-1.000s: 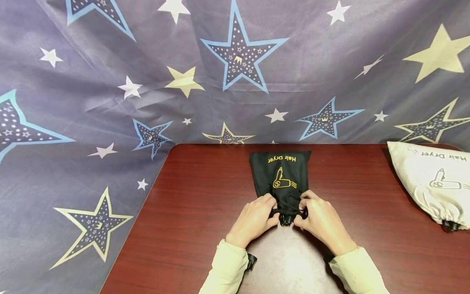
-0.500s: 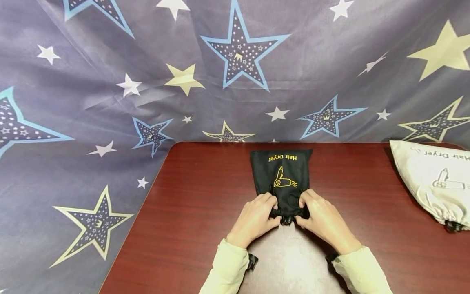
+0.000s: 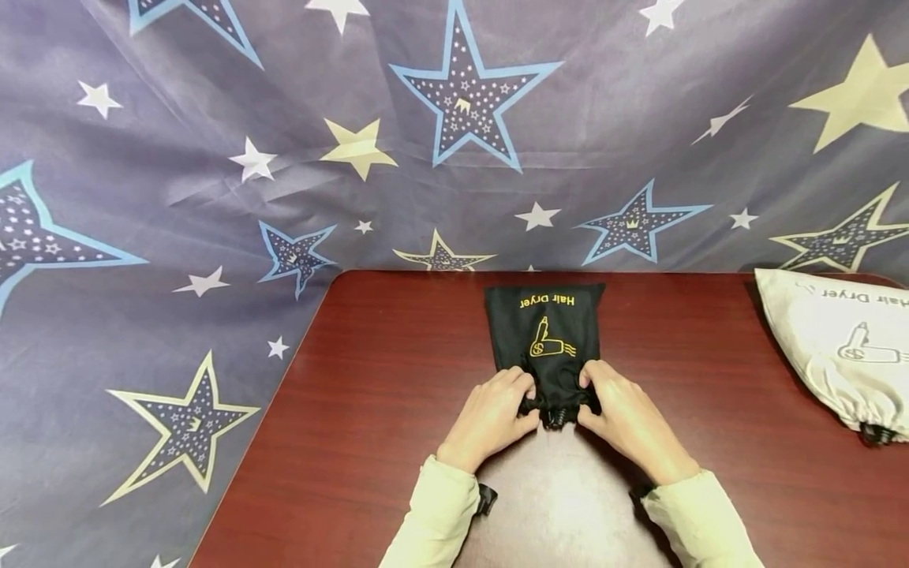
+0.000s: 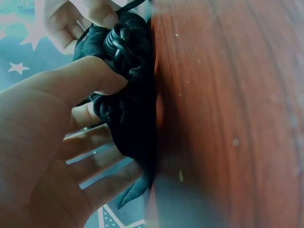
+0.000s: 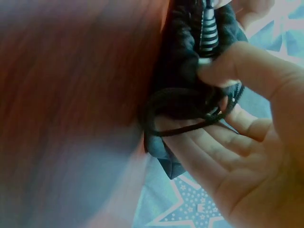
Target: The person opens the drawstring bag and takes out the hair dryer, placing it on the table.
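Observation:
A black drawstring bag [image 3: 511, 323] with yellow "Hair Dryer" print lies on the table, its mouth facing the person. My left hand [image 3: 491, 418] pinches one side of the gathered mouth, thumb in front and fingers behind. On the opposite side my right hand [image 3: 628, 418] pinches the fabric the same way. Between the thumbs, a coiled black cord [image 4: 118, 45] shows in the opening in the left wrist view. The right wrist view shows its ribbed end [image 5: 209, 31] and a loop of drawstring [image 5: 185, 130] hanging by the right fingers. The bag hides the rest of the contents.
A white drawstring bag [image 3: 824, 339] with the same print lies at the right of the reddish-brown table [image 3: 355, 442], a black piece [image 3: 877, 433] at its mouth. A starry cloth [image 3: 284, 118] hangs behind the table's far edge.
Both hands keep hold of the black bag's mouth and shift only slightly. The head view tilts a little; the white bag stays where it lies.

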Motion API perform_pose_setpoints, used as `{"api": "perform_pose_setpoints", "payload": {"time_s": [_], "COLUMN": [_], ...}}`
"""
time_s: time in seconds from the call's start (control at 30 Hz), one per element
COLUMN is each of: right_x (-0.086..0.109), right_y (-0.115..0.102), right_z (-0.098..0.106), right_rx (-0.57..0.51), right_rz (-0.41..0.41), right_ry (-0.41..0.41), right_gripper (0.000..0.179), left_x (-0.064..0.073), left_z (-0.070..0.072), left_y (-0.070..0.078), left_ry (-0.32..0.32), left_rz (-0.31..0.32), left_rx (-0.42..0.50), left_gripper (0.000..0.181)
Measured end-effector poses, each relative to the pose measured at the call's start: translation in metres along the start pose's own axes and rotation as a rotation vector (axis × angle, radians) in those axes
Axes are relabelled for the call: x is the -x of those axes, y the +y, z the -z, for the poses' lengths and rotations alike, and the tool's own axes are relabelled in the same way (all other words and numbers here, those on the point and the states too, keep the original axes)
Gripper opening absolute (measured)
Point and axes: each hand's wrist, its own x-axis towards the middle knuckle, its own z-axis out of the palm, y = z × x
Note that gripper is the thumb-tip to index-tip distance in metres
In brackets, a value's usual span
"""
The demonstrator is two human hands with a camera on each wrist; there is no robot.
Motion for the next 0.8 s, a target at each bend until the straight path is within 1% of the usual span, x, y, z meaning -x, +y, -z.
{"api": "perform_pose_setpoints", "payload": {"time_s": [0.17,0.27,0.33,0.43,0.63,0.8], "right_x": [-0.0003,-0.0008,-0.0006,-0.0001,0.0001,0.0010], "right_y": [0.0007,0.0019,0.0027,0.0032,0.0018,0.0006], "right_z": [0.0002,0.0007,0.0006,0.0008,0.0012,-0.0004], "right_rx": [0.001,0.001,0.001,0.005,0.053,0.074], "right_rz": [0.015,0.032,0.042,0.043,0.010,0.021], "right_ry": [0.002,0.008,0.008,0.005,-0.015,-0.015], "right_gripper": [0.032,0.032,0.032,0.032,0.032,0.034], "left_x": [0.0003,0.0002,0.0003,0.0001,-0.0012,-0.0002], "left_z": [0.0005,0.0022,0.0034,0.0049,0.0048,0.0037], "left_y": [-0.0007,-0.0011,-0.0015,-0.0015,0.0008,0.0009], "left_ry": [0.013,0.015,0.012,0.008,0.018,0.032], "left_rz": [0.012,0.031,0.049,0.058,0.027,0.012], "left_rx": [0.014,0.017,0.014,0.006,-0.037,-0.058], "left_gripper": [0.024,0.025,0.027,0.027,0.028,0.027]}}
